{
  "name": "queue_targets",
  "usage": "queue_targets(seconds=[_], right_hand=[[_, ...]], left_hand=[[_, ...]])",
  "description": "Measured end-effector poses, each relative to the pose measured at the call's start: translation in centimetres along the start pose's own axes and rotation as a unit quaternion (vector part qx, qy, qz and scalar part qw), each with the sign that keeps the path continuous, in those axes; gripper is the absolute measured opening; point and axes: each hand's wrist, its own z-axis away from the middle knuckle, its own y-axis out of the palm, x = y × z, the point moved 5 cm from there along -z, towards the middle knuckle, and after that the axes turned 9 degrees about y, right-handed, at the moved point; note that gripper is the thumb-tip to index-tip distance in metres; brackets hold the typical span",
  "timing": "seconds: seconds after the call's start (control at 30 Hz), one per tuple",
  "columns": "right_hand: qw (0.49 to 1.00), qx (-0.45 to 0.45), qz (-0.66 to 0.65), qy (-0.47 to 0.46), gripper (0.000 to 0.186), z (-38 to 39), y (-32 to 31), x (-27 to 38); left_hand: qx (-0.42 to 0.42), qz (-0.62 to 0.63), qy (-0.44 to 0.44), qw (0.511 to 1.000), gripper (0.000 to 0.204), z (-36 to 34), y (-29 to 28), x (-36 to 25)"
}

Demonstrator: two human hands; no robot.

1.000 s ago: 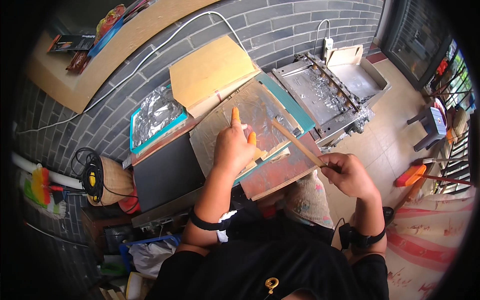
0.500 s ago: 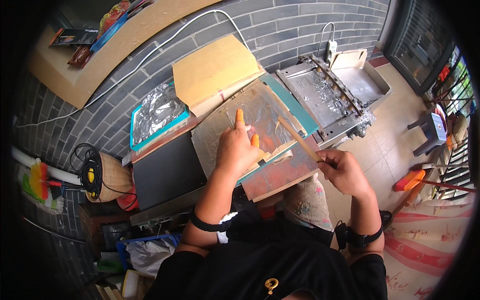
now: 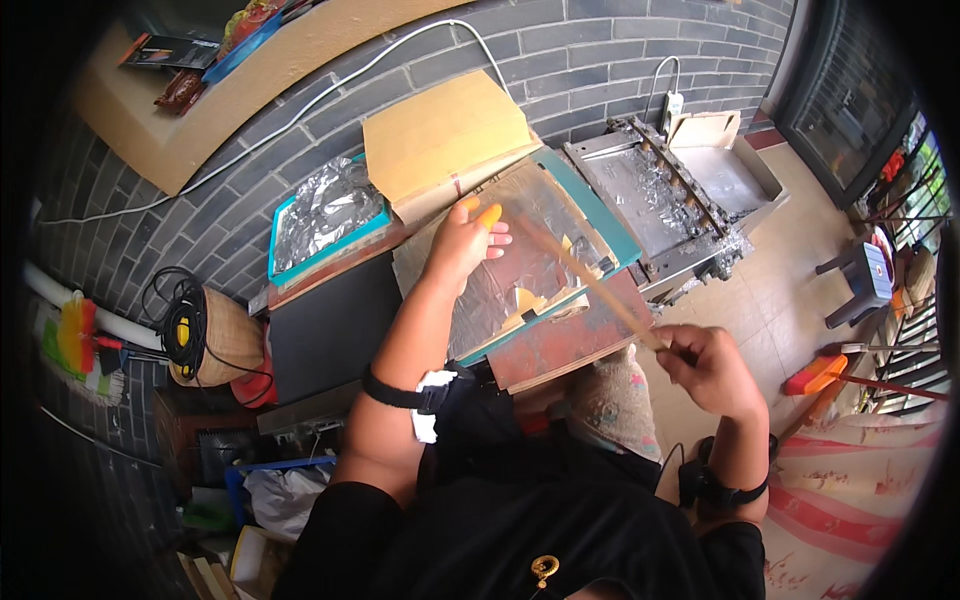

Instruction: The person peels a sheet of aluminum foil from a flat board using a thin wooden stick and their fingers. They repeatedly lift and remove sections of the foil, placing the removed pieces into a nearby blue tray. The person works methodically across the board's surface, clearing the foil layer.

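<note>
Wooden stick [image 3: 600,290] likely calling for flat angle, light pressure, film-covered board [image 3: 490,290] looking easily marred; board lying toward view's one o'clock. Right hand [image 3: 703,365] sitting at board's four o'clock, pinching stick's near end, fingers curled, stick pointing toward ten. Left hand [image 3: 468,243] poised over board's ten o'clock, half-closed, orange finger covers [image 3: 489,215] showing; whether gripping anything, cannot tell.

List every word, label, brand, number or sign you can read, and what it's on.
None can be read.
Black packet on the shelf: print too small and blurred.
Stool: pale label on its seat, too small.
Flat stick in the right hand: no lettering shows.
</note>
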Motion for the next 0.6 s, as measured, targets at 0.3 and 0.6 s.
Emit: queue_targets(seconds=[0.3,0.6], right_hand=[[1.000,-0.008,0.026,0.013,0.025,1.8,-0.6,-0.3],[0.999,-0.025,0.030,0.023,0.022,1.8,-0.7,-2.3]], left_hand=[[-0.054,-0.060,0.035,0.996,0.033,-2.7,-1.1,2.7],[-0.057,-0.054,0.048,0.996,0.040,1.2,-8.2,0.7]])
